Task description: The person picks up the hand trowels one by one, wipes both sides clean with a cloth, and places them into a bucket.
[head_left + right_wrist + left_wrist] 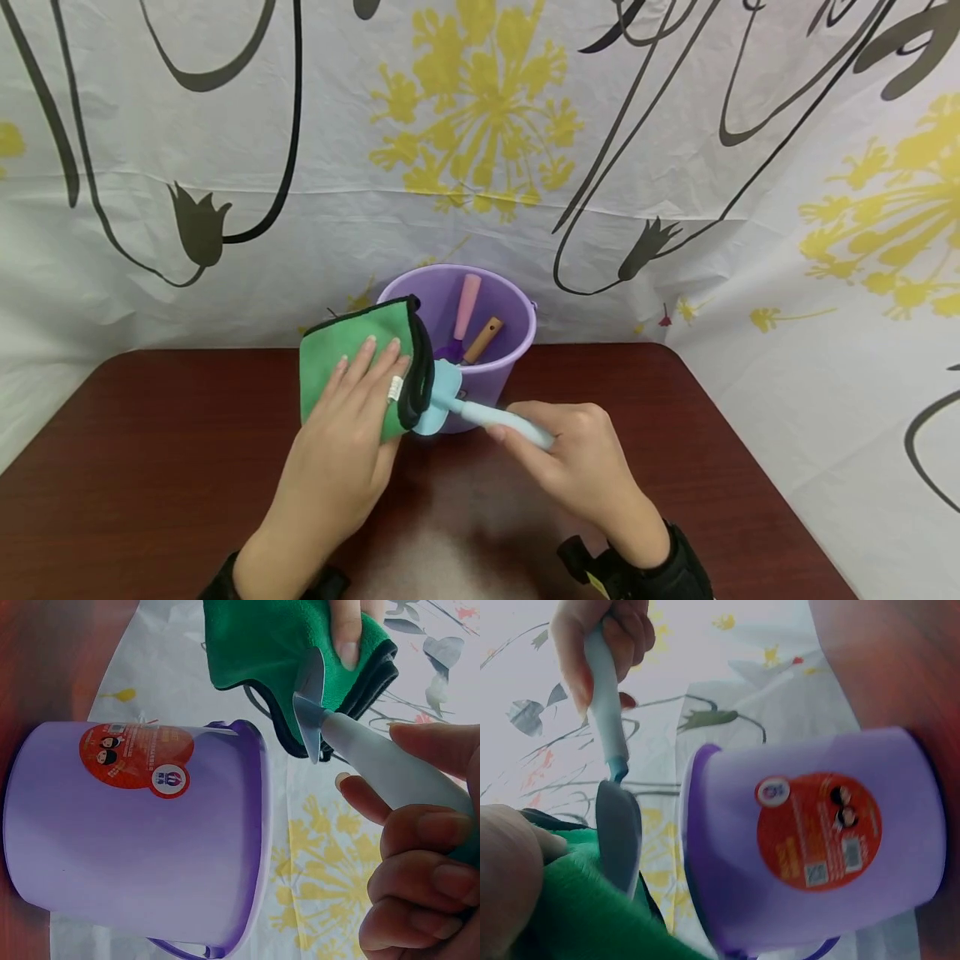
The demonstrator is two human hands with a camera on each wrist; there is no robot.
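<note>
My left hand (341, 446) holds a folded green cloth (318, 367) with black edging, its fingers laid over the top and the thumb (346, 637) on the other side, seen in the right wrist view. A light blue toy shovel (498, 417) is in my right hand (581, 454), fingers curled round the handle. The shovel's blade (619, 832) touches the cloth, and part of it is hidden there. Both hands are in front of a purple bucket (491, 383), with cloth and blade held above the table near its rim.
Inside the bucket stand a pink-handled tool (467, 304) with a purple lower part and a wooden-handled tool (483, 339); their lower ends are hidden. The bucket carries a red label (817, 832). It stands on a dark red-brown table (187, 433), against a patterned white sheet (315, 167).
</note>
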